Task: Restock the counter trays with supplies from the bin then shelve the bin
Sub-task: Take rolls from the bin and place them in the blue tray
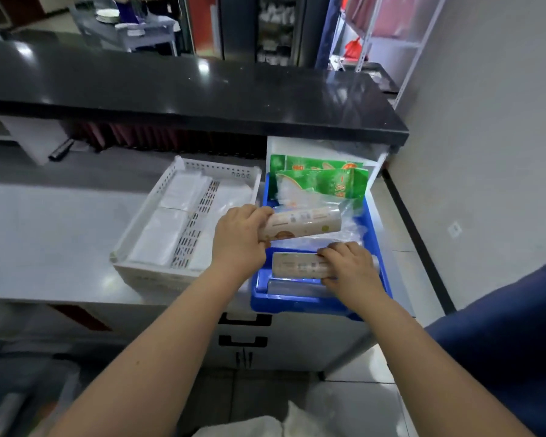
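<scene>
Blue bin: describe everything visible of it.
The blue bin is glossy plastic, rectangular, with a rolled rim, sitting flat on the counter right of the white tray. Green packets stand at its far end; wrapped rolls lie inside. The left hand holds one roll above it, the right hand grips another.

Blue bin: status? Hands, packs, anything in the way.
Left hand grips a beige pack, held over the blue bin. Right hand grips a second beige pack low in the bin. White tray just left, nothing seen between.
</scene>
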The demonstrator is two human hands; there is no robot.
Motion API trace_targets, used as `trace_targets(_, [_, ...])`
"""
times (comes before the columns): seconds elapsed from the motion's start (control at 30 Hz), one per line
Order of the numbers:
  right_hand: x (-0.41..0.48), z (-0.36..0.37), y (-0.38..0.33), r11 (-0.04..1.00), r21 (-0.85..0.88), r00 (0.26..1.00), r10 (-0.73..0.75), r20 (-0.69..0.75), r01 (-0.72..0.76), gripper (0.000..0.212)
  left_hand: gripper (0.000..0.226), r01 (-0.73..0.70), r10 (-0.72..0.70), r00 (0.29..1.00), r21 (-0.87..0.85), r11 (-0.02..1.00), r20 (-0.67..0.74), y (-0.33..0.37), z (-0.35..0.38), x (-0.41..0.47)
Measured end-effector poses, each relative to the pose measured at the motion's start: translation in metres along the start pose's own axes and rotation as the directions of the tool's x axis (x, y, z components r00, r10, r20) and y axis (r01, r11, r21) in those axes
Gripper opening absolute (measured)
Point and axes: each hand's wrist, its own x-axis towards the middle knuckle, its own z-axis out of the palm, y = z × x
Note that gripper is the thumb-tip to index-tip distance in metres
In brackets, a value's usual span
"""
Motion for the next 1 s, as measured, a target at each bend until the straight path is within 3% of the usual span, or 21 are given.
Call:
trace_targets(0.33, [0.012,0.013,-0.001,0.950,0.237,0.962,0.146,0.233,-0.202,0.036,0.055,0.042,-0.042,0.998,-0.015,0.999,0.046,-0.019,0.017,0.001])
trace_targets(0.43, [0.015,0.016,-0.004,0.968,0.208,0.965,0.085,0.247,-0.138,0.032,0.055,0.055,-0.054,0.998,-0.027,0.998,0.027,-0.029,0.016,0.002])
trace_targets(0.57, [0.024,0.022,-0.026,0.953,0.304,0.965,-0.070,0.254,-0.011,0.027,0.054,0.054,-0.054,0.998,-0.028,0.998,0.023,-0.039,0.015,0.004])
trace_targets(0.7, [0.038,0.031,-0.051,0.962,0.249,0.904,-0.202,0.376,0.111,0.029,0.056,0.035,-0.035,0.999,-0.022,0.999,0.022,-0.044,0.014,0.008])
trace_targets(0.8, [0.041,0.036,-0.056,0.972,0.183,0.879,-0.212,0.428,0.145,0.032,0.056,0.026,-0.026,1.000,-0.024,0.999,0.017,-0.045,0.014,0.009])
trace_targets(1.0, [0.039,0.023,-0.044,0.982,0.132,0.912,-0.178,0.371,0.138,0.028,0.056,0.022,-0.021,0.999,-0.038,0.999,0.025,-0.047,0.014,0.012])
